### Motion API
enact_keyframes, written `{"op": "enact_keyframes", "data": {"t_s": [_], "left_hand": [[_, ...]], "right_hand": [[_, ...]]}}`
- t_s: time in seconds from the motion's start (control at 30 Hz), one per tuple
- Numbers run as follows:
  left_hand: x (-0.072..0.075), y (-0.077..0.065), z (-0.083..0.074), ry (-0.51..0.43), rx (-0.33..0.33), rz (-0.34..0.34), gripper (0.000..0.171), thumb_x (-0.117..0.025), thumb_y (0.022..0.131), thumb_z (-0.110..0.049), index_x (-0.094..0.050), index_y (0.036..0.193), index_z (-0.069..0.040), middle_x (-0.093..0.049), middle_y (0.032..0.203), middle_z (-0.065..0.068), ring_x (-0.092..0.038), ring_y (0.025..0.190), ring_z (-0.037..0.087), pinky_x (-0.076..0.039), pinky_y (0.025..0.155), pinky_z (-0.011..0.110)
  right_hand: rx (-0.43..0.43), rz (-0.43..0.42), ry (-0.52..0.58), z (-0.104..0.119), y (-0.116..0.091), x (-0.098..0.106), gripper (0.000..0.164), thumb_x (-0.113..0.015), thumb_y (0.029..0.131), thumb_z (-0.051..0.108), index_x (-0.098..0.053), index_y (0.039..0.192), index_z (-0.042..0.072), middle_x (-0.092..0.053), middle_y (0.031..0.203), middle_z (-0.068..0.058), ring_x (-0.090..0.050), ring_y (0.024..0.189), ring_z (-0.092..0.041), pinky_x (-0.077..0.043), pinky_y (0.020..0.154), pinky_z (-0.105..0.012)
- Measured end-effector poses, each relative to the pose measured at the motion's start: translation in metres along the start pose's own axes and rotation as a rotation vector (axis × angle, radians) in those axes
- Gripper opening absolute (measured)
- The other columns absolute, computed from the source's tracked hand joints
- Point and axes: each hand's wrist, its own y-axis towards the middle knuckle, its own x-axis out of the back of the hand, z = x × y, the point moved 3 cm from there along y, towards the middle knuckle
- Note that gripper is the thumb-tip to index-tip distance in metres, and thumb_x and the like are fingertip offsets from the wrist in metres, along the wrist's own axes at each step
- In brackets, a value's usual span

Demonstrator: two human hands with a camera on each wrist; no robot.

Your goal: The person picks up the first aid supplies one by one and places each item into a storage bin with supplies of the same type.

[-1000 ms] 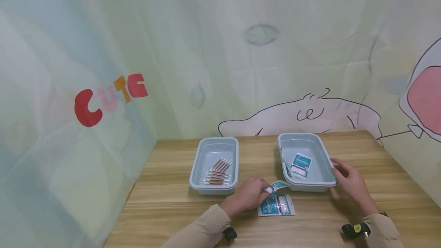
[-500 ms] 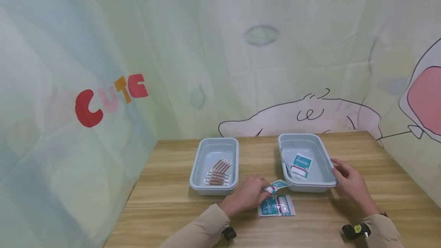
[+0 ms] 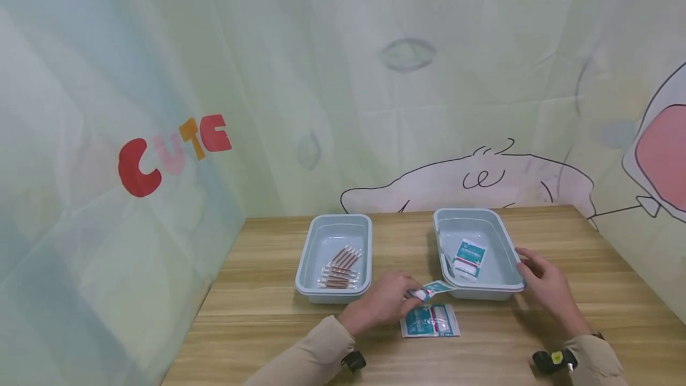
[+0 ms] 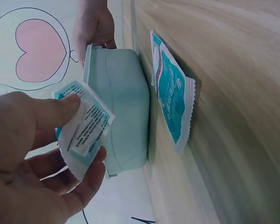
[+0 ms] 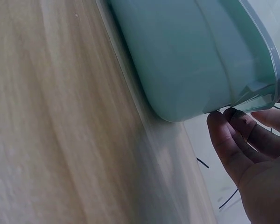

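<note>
My left hand (image 3: 383, 299) pinches a small teal-and-white sachet (image 4: 86, 123) between thumb and fingers, with printed text facing the left wrist camera. The sachet's tip reaches the near left corner of the right-hand blue tray (image 3: 511, 273). Another teal-and-white sachet (image 3: 430, 320) lies flat on the table just below that hand. Inside the right-hand tray rests a further sachet (image 3: 469, 258), with a pale item along the tray's left wall. My right hand (image 3: 546, 285) holds this tray by its right side, fingertips (image 5: 217, 119) against the wall below the rim.
A second blue tray (image 3: 301, 276) stands to the left, with several brown-stemmed, individually wrapped swabs (image 3: 340, 267) in its near half. Both trays sit toward the back of the wooden table (image 3: 257, 338). Behind it hangs a printed cloth backdrop (image 3: 300, 94).
Both hands keep nearly the same place, and the left still pinches its sachet. The pinched sachet has shifted very slightly to the right; trays and the sachet on the table stay put.
</note>
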Motion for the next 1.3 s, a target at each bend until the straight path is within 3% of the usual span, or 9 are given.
{"op": "enact_keyframes", "data": {"t_s": [0.6,0.87,1.1,1.3], "left_hand": [[0.015,0.003,-0.004,-0.001,-0.081,0.001,0.022,-0.067,0.093,-0.03,-0.074,0.107,-0.015,-0.07,0.102,-0.005,-0.06,0.09,0.004,-0.049,0.079,0.015],[0.022,0.006,-0.004,-0.032,-0.143,-0.011,0.021,-0.067,0.093,-0.03,-0.074,0.107,-0.016,-0.068,0.093,-0.009,-0.055,0.078,-0.003,-0.044,0.067,0.007],[0.025,0.012,-0.005,-0.027,-0.213,-0.07,0.019,-0.068,0.092,-0.029,-0.074,0.104,-0.015,-0.069,0.094,-0.008,-0.056,0.082,-0.002,-0.043,0.071,0.007],[0.031,0.02,-0.006,-0.025,-0.205,-0.087,0.025,-0.067,0.092,-0.031,-0.073,0.111,-0.015,-0.07,0.1,-0.006,-0.057,0.088,0.002,-0.044,0.075,0.009]], "right_hand": [[0.008,0.002,-0.009,-0.001,0.0,0.0,0.054,-0.04,0.104,0.035,-0.041,0.145,0.0,-0.045,0.139,-0.034,-0.048,0.123,-0.051,-0.044,0.097,-0.063],[0.007,0.01,-0.013,-0.001,-0.001,0.001,0.054,-0.04,0.104,0.035,-0.04,0.146,0.001,-0.045,0.139,-0.034,-0.048,0.123,-0.05,-0.045,0.097,-0.063],[-0.014,0.022,-0.006,-0.003,-0.002,0.0,0.056,-0.037,0.104,0.037,-0.038,0.147,0.001,-0.044,0.14,-0.034,-0.047,0.124,-0.05,-0.044,0.098,-0.063],[-0.003,0.02,-0.005,-0.003,0.0,0.0,0.056,-0.039,0.104,0.038,-0.039,0.147,0.002,-0.045,0.139,-0.035,-0.048,0.123,-0.051,-0.044,0.097,-0.063]]}}
